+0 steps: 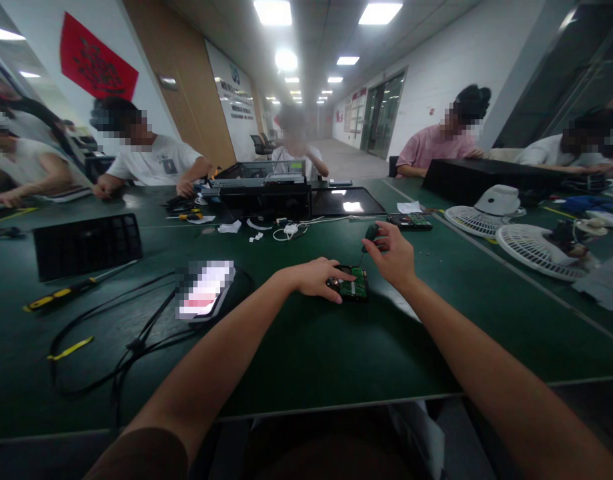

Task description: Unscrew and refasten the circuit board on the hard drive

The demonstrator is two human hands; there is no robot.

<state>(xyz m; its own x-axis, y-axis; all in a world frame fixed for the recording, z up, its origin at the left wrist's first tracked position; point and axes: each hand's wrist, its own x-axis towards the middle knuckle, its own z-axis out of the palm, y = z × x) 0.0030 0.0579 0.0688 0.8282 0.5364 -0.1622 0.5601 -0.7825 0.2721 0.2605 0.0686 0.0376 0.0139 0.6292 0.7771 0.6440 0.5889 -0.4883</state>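
A small device with a green circuit board (pixel 357 287) and a dark frame lies on the green table in front of me. My left hand (pixel 319 279) holds it from the left, with fingers lying across its top and the thumb at its near edge. Above its right far corner, my right hand (pixel 390 252) grips a dark green screwdriver (pixel 371 233) by the handle. The thin shaft points down to the board's upper right edge. Whether the tip sits in a screw is too small to tell.
To the left are a lit phone (pixel 206 290), black cables (pixel 136 345), a yellow-black screwdriver (pixel 61 297) and a dark panel (pixel 89 247). Beyond stand an open metal case (pixel 261 190) and another circuit board (pixel 411 223). White fan parts (pixel 531 250) lie right. Several people sit around the table.
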